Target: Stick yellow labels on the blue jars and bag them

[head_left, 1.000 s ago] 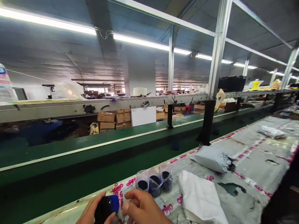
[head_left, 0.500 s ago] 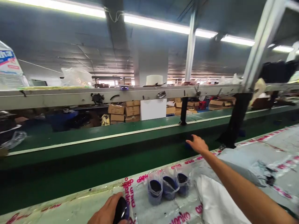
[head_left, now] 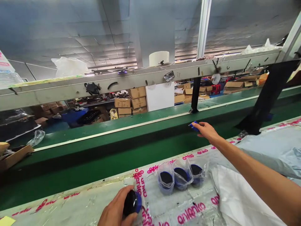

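My left hand point(head_left: 116, 207) at the bottom of the view grips a round black object with a blue rim point(head_left: 130, 203). Just right of it, three clear plastic bags point(head_left: 181, 177) stand in a row on the worktable, each holding a similar black and blue item. My right hand point(head_left: 207, 131) stretches out past the table's far edge over the green conveyor. Its fingertips pinch a small blue piece point(head_left: 194, 126). Most of that piece is hidden by the fingers.
A white plastic sheet point(head_left: 242, 197) and a grey mailer bag point(head_left: 270, 150) lie on the pink-printed table point(head_left: 178, 213). Beyond it run the green conveyor point(head_left: 117, 138), a metal rail point(head_left: 141, 78) and a black post point(head_left: 265, 97). Cardboard boxes point(head_left: 130, 102) are stacked behind.
My right hand has reached out and lifted the blue piece off the green conveyor. My left hand still holds the black object. The view has tilted and shifted across the table.
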Available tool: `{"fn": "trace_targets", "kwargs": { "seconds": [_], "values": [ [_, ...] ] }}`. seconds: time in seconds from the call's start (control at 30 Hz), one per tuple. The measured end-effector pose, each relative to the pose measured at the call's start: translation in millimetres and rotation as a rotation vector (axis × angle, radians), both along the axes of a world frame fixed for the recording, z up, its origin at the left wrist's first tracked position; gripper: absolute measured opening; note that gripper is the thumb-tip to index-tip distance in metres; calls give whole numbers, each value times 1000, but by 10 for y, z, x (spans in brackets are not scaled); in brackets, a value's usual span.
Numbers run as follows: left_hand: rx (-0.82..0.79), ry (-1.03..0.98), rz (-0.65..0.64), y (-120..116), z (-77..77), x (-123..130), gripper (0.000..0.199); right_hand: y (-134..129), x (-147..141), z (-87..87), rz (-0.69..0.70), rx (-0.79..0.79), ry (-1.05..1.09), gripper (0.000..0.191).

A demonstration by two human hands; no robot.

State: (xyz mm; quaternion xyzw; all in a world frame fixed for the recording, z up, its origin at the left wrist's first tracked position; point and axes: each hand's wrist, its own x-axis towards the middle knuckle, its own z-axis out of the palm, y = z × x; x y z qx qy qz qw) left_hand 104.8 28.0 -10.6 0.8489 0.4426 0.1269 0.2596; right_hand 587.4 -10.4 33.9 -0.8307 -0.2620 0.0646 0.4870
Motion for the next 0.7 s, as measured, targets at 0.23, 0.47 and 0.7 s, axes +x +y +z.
{"fn": "trace_targets", "kwargs": {
  "seconds": [0.23,0.47,0.7],
  "values": [
    [3,55,3,-117,131,44,62,-597,-1255,425,523,352,332,53],
    [64,124,-22,-270,291,67,63,-1024,-2260,336,869,521,792,43],
    [131,298,-121,-235,464,29,73,-1010,-2712,-76,902,465,1279,54]
  ]
}}
